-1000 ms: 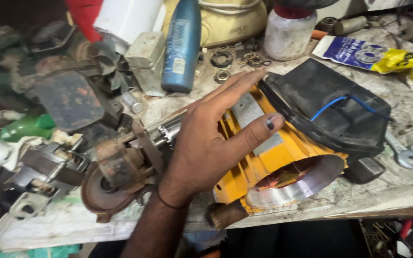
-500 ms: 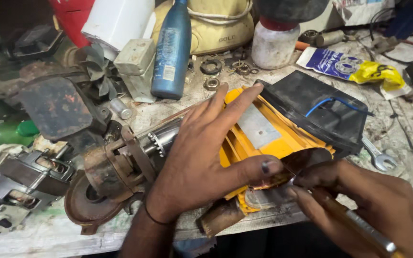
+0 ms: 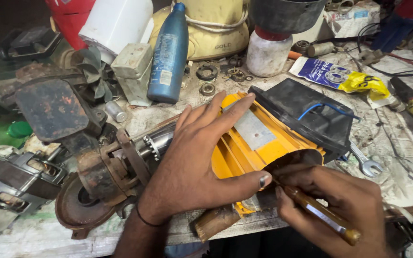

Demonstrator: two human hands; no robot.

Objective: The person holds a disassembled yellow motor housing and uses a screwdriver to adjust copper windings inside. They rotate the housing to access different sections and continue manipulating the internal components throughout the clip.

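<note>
A single head-worn camera gives the only view. It looks steeply down and slightly forward from above the person's chest onto the cluttered worktop (image 3: pixel 397 138), close enough that both hands fill the lower half of the frame. The left hand (image 3: pixel 201 157) enters from the bottom edge at centre, the right hand (image 3: pixel 340 200) from the lower right corner. The worktop's near edge runs along the bottom; its far side, with a blue bottle (image 3: pixel 169 55), reaches the top edge. The frame tilts a little, the worktop's near edge rising toward the right.
</note>
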